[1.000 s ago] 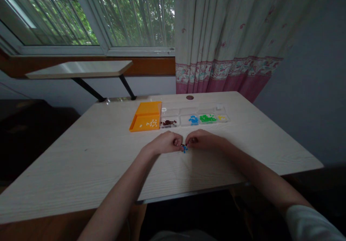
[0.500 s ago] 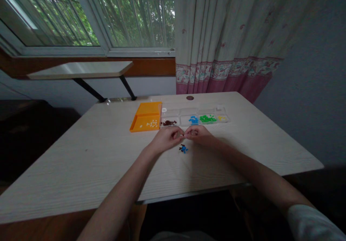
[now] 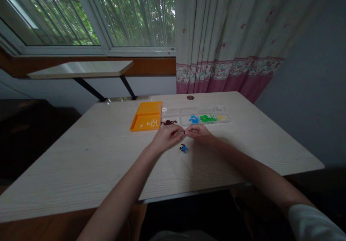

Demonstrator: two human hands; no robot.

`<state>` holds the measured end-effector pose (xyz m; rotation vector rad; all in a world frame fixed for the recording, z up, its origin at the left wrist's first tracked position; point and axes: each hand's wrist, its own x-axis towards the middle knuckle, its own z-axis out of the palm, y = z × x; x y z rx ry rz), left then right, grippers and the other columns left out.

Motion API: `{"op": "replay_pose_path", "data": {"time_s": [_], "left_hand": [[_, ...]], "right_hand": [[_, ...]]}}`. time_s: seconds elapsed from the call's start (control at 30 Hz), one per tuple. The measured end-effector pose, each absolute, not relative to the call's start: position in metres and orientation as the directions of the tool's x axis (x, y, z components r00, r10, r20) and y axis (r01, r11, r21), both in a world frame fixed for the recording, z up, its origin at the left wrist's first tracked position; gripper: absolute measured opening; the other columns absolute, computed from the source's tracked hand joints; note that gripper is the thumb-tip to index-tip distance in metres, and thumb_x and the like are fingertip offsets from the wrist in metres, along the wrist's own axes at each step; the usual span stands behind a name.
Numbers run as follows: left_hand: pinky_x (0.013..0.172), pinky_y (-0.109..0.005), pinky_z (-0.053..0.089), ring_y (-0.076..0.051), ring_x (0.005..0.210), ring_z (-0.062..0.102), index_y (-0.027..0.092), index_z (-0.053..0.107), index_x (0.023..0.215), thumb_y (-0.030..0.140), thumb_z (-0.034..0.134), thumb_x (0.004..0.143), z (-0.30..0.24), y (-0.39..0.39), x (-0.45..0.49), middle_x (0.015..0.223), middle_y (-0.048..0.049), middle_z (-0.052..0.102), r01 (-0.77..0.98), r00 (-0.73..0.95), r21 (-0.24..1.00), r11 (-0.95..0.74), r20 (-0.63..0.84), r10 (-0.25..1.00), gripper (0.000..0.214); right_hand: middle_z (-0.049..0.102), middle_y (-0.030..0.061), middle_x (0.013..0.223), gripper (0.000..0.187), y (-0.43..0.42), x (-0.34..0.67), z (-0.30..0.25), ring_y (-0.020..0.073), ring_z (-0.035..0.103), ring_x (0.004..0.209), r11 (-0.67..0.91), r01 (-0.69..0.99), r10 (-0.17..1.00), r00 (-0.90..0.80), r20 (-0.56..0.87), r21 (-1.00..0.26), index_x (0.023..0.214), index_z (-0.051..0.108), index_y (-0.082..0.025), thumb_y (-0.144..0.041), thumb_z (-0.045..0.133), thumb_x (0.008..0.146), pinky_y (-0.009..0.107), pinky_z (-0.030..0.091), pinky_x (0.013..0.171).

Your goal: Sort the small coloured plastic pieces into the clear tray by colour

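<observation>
My left hand (image 3: 166, 137) and my right hand (image 3: 198, 132) meet fingertip to fingertip a little above the pale wooden table (image 3: 81, 161). Both are pinched closed on something too small to make out. Just below them on the table lies a small cluster of blue and dark pieces (image 3: 183, 148). Behind my hands stands a clear compartment box (image 3: 178, 111) with brown pieces (image 3: 169, 122), blue pieces (image 3: 193, 119), green pieces (image 3: 208, 118) and yellow pieces (image 3: 222, 117) in separate cells.
An orange tray (image 3: 147, 116) holding several white pieces (image 3: 152, 123) sits left of the clear box. A round cable hole (image 3: 190, 97) is at the table's far edge. A curtain (image 3: 224, 35) and a window (image 3: 89, 13) are behind, with a small side table (image 3: 81, 69) at left.
Both hands lifted off the cluster of pieces and moved slightly away from me, fingertips still together. The blue and dark pieces now lie uncovered on the table.
</observation>
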<state>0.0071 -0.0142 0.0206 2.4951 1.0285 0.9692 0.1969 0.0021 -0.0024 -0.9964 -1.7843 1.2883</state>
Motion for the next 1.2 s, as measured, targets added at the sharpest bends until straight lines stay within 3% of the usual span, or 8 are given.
{"op": "replay_pose_path", "data": {"time_s": [0.17,0.27,0.4,0.8,0.9,1.07,1.2], "left_hand": [[0.054,-0.018,0.036,-0.008,0.054,0.048,0.015,0.064,0.082,0.028,0.055,0.08,0.023,-0.016,0.007,0.063,0.0,0.057,0.538,0.438,0.437,-0.721,0.586,0.682,0.016],[0.054,-0.018,0.038,-0.007,0.054,0.049,0.015,0.064,0.083,0.03,0.057,0.08,0.024,-0.016,0.006,0.068,-0.0015,0.062,0.551,0.34,0.436,-0.711,0.661,0.669,0.018],[0.052,-0.017,0.038,-0.007,0.052,0.049,0.015,0.064,0.083,0.03,0.058,0.08,0.025,-0.016,0.006,0.067,-0.0015,0.063,0.562,0.26,0.423,-0.711,0.726,0.637,0.017],[0.051,-0.017,0.037,-0.007,0.051,0.049,0.014,0.065,0.082,0.03,0.058,0.08,0.027,-0.018,0.006,0.064,-0.0012,0.062,0.58,0.22,0.426,-0.694,0.739,0.637,0.017],[0.052,-0.018,0.037,-0.008,0.052,0.049,0.016,0.065,0.082,0.034,0.057,0.079,0.022,-0.014,0.005,0.063,-0.0002,0.06,0.628,0.134,0.484,-0.609,0.704,0.698,0.02],[0.048,-0.02,0.031,-0.01,0.047,0.046,0.018,0.066,0.084,0.04,0.055,0.077,0.009,0.002,-0.004,0.051,0.0028,0.051,0.738,-0.157,0.616,-0.275,0.553,0.818,0.026],[0.047,-0.021,0.028,-0.012,0.049,0.047,0.017,0.066,0.095,0.039,0.054,0.076,0.006,0.008,-0.01,0.054,0.0013,0.053,0.766,-0.198,0.622,-0.161,0.468,0.861,0.032]], "right_hand": [[0.059,0.0007,0.068,0.031,-0.002,0.203,0.003,0.0084,0.049,0.058,0.274,0.261,0.844,-0.526,0.102,-0.925,0.078,0.063,-0.013,-0.043,0.059,0.072,0.021,0.039,0.055],[0.058,-0.0014,0.063,0.022,-0.006,0.21,0.004,0.0064,0.047,0.052,0.41,0.388,0.732,-0.68,0.044,-0.826,0.081,0.064,-0.014,-0.035,0.061,0.073,0.018,0.035,0.05],[0.062,-0.001,0.066,0.016,-0.009,0.214,0.005,0.0072,0.052,0.057,0.575,0.449,0.634,-0.773,0.027,-0.684,0.081,0.067,-0.017,-0.028,0.063,0.072,0.018,0.039,0.056],[0.062,-0.0012,0.068,0.015,-0.009,0.213,0.011,0.0075,0.053,0.058,0.622,0.46,0.591,-0.807,-0.005,-0.634,0.086,0.068,-0.018,-0.022,0.061,0.073,0.018,0.039,0.057],[0.061,-0.0017,0.067,0.015,-0.008,0.214,0.009,0.0072,0.052,0.058,0.623,0.462,0.59,-0.808,-0.01,-0.631,0.085,0.067,-0.018,-0.021,0.061,0.073,0.018,0.039,0.057],[0.059,-0.0019,0.065,0.013,-0.007,0.216,0.007,0.0072,0.051,0.057,0.613,0.452,0.586,-0.81,-0.011,-0.647,0.084,0.066,-0.017,-0.022,0.058,0.074,0.018,0.037,0.056],[0.059,-0.0004,0.067,0.013,-0.005,0.217,0.007,0.0076,0.049,0.057,0.573,0.446,0.619,-0.786,0.006,-0.687,0.084,0.064,-0.015,-0.021,0.055,0.077,0.018,0.037,0.055]]}}
